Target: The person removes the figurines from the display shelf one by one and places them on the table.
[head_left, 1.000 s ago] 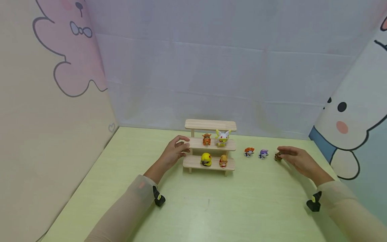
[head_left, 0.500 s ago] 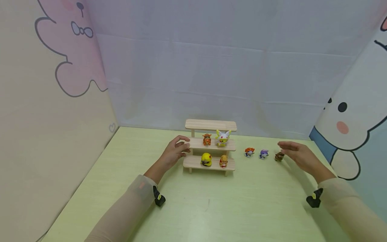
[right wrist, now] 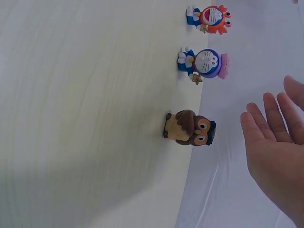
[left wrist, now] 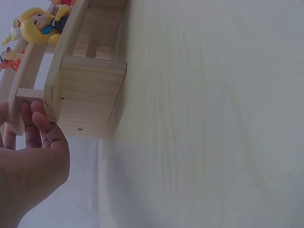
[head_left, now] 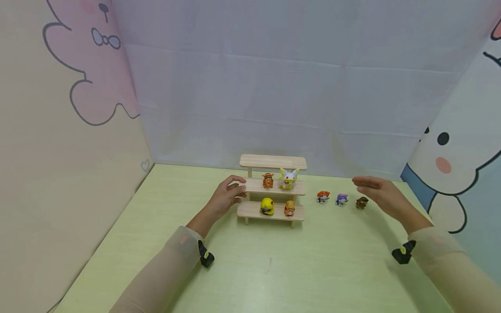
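Note:
A three-tier wooden display stand [head_left: 273,161] stands at the back middle of the table. At its left end, my left hand [head_left: 227,195] holds the middle tier, with bent fingers [left wrist: 33,135] against the wood in the left wrist view. My right hand [head_left: 385,200] hovers with nothing in it, fingers extended, above and right of an upright brown owl figurine [right wrist: 190,128]. Beside the owl stand a blue-and-white figurine in a purple hat [right wrist: 205,63] and another in an orange crab hat [right wrist: 211,19].
On the middle tier stand a tiger figurine [head_left: 268,180] and a white-and-yellow figurine with long ears [head_left: 288,178]. The bottom tier bears a yellow-haired figurine [head_left: 267,206] and a yellow bear figurine in red [head_left: 289,208]. A pale fabric backdrop [head_left: 242,95] rises behind the table.
My right hand has come up off the owl figurine, which stays on the table, and has shifted slightly left. The left hand and the stand keep their place.

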Available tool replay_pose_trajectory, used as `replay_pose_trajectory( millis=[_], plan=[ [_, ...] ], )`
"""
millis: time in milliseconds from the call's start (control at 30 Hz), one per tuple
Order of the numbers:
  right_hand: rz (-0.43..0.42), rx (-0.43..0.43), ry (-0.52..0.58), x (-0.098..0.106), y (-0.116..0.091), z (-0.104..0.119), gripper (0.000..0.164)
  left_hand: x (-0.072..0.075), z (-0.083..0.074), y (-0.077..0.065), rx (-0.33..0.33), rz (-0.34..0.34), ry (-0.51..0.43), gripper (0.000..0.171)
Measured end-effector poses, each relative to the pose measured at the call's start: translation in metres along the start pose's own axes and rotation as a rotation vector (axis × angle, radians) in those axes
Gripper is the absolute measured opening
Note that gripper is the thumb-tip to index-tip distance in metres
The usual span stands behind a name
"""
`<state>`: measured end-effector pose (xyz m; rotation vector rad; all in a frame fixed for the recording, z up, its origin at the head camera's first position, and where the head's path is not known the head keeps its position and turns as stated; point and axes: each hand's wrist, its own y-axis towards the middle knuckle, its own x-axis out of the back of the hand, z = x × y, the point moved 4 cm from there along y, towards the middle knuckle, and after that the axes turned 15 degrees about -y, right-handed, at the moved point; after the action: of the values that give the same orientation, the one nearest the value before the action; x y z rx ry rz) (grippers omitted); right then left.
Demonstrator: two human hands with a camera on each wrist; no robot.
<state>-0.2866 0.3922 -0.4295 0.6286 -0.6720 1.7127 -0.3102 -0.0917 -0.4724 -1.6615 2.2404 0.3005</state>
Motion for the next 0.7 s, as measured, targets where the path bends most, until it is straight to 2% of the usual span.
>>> replay_pose_trajectory(
  millis=[433, 700],
  plan=[
    [0.032, 0.087, 0.078, -0.014, 0.004, 0.038, 0.064, 0.0, 0.0, 0.0, 0.005, -0.01, 0.009, 0.023],
    [0.033, 0.109, 0.049, -0.024, 0.009, 0.057, 0.065, 0.0, 0.0, 0.0, 0.007, -0.016, 0.008, 0.023]
  ],
)
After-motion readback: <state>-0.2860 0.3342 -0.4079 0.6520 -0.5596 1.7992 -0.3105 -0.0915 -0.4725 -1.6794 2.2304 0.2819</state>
